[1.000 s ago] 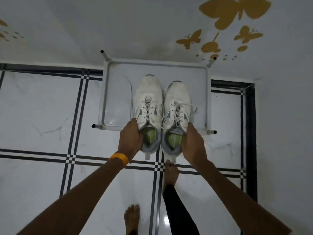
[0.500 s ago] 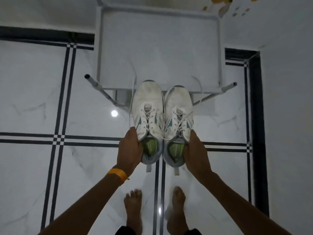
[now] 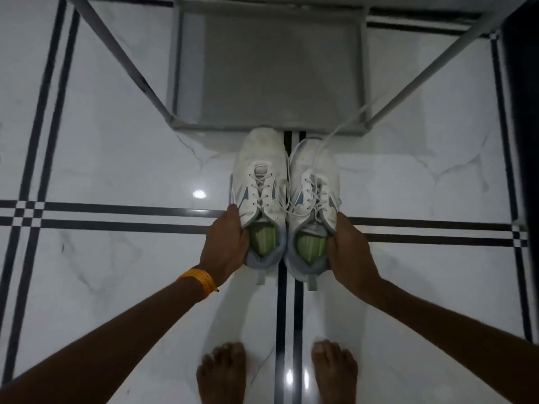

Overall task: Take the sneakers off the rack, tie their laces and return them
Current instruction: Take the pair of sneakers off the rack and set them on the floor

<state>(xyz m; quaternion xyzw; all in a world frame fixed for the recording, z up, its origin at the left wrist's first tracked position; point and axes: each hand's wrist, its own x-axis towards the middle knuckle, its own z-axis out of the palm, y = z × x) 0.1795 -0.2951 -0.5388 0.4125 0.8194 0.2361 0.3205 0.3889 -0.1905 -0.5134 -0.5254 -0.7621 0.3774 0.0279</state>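
Note:
Two white sneakers with green insoles and loose laces are side by side, toes pointing away from me, just in front of the grey rack (image 3: 268, 68). My left hand (image 3: 226, 243) grips the outer heel side of the left sneaker (image 3: 261, 182). My right hand (image 3: 348, 249) grips the outer heel side of the right sneaker (image 3: 313, 185). One loose lace (image 3: 347, 121) trails from the right sneaker up toward the rack's front right leg. Whether the soles touch the floor I cannot tell.
The rack's slanted legs (image 3: 113, 53) spread out to the left and right at the top. White marble floor with black double lines (image 3: 116, 217) lies all around. My bare feet (image 3: 224, 371) stand at the bottom. A dark wall edge (image 3: 522, 112) runs along the right.
Both hands have carried the pair off the rack's top shelf, toward me and down to the floor in front of the rack. The view has tilted downward.

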